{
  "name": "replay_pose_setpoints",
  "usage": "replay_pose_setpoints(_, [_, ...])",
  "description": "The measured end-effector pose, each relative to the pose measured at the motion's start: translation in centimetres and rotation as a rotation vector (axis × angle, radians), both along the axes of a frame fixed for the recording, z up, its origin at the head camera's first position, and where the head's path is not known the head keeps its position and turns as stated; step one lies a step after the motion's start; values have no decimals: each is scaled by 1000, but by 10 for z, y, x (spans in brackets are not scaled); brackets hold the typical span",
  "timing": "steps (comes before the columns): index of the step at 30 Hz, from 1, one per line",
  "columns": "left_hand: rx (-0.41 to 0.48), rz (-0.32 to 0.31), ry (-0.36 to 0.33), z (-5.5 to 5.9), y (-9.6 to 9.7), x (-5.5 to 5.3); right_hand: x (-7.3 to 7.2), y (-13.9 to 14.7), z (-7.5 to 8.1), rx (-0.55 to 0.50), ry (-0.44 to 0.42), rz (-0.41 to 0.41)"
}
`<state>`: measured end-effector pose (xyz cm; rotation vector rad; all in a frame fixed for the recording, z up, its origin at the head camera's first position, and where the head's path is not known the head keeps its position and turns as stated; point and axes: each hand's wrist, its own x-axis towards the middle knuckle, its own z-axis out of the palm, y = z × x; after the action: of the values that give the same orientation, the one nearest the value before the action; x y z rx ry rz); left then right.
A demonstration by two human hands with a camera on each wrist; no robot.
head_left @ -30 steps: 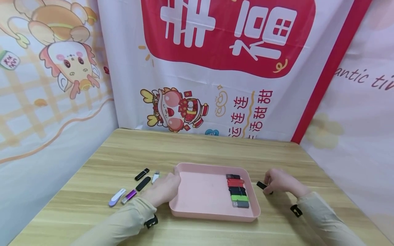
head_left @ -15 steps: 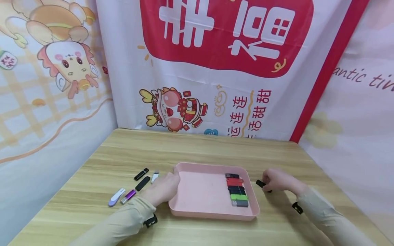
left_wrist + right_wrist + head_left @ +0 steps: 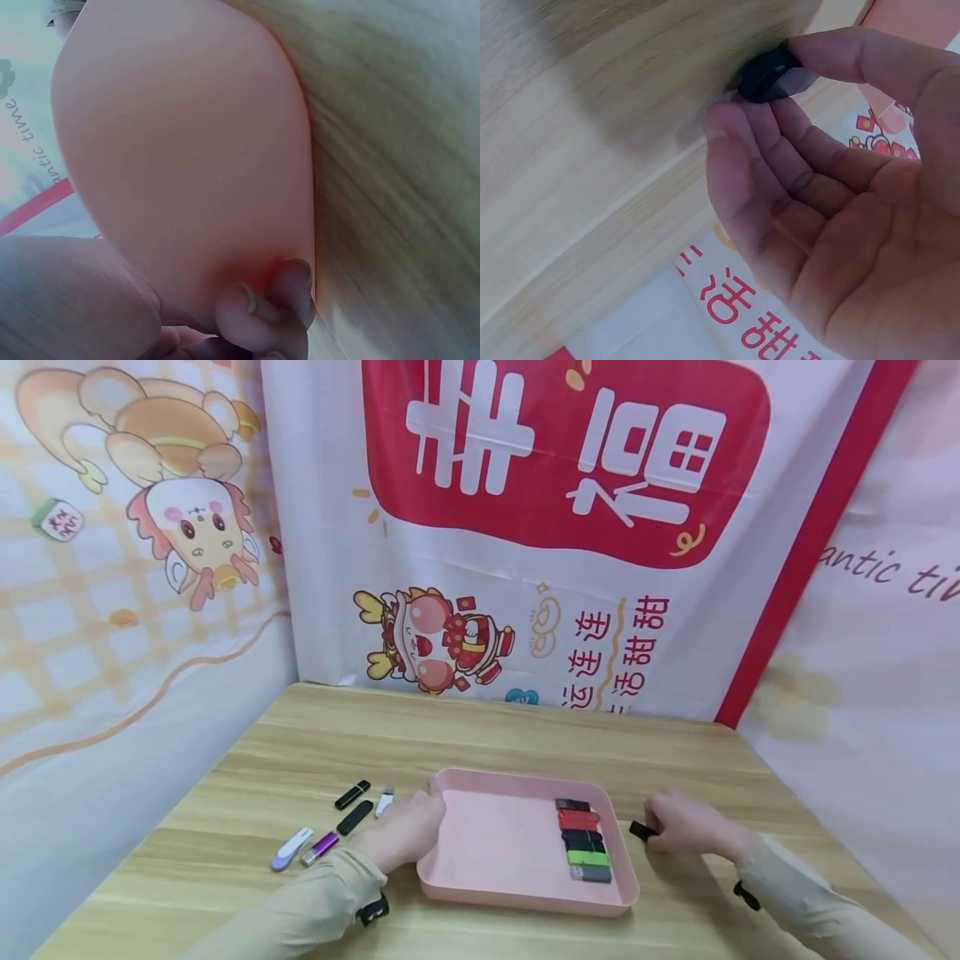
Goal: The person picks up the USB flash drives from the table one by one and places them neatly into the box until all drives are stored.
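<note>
My left hand (image 3: 405, 831) grips the left wall of a shallow pink tray (image 3: 495, 852); in the left wrist view the thumb lies over the rim and curled fingers (image 3: 255, 315) press the outer wall. Just right of the tray, my right hand (image 3: 693, 828) pinches a black USB stick (image 3: 765, 76) between thumb and fingertips, close over the table. Only one end of the stick shows in the head view. Along the tray's right side lies a row of USB sticks, among them a red one (image 3: 578, 821), a green one (image 3: 588, 857) and a grey one (image 3: 590, 873).
Left of the tray, on the wooden table (image 3: 480, 731), lie a black USB stick (image 3: 352, 794), a dark oval one (image 3: 355, 817), a purple one (image 3: 320, 848), a white and lilac one (image 3: 292, 849) and a white one (image 3: 385, 802). Printed cloths hang around the table.
The head view has tilted up slightly, so everything sits lower. My right hand is blurred and has turned a little with the black USB stick. My left hand keeps its grip on the tray.
</note>
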<state>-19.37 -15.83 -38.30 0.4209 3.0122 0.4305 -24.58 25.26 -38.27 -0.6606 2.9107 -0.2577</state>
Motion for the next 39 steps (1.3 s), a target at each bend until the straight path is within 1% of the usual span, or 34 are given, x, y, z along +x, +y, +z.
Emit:
replay_pose_setpoints(5, [-33, 2, 15, -2, 2, 1, 7, 1, 0, 23, 41, 28])
replay_pose_setpoints(6, [-30, 5, 9, -2, 2, 2, 7, 1, -1, 16, 53, 48])
replay_pose_setpoints(8, [-20, 6, 5, -2, 2, 3, 6, 1, -3, 7, 64, 63])
replay_pose_setpoints(13, [6, 11, 2, -5, 0, 5, 4, 2, -8, 2, 77, 79])
replay_pose_setpoints(17, [7, 34, -16, -5, 0, 5, 4, 1, -6, -4, 91, 97])
replay_pose_setpoints(20, [6, 33, -13, -4, 1, 5, 5, 1, -4, -11, 102, 88])
replay_pose_setpoints(27, [9, -6, 31, -1, 1, 5, 7, 2, -3, -14, 129, 64])
replay_pose_setpoints(30, [5, -3, 38, 0, 1, 4, 7, 2, -3, -18, 140, 57])
replay_pose_setpoints(35, [13, 1, 31, -2, 1, 4, 8, 3, -2, -28, 143, 34])
replay_pose_setpoints(39, [16, -1, 34, -3, 1, 3, 8, 3, -3, -40, 161, 43])
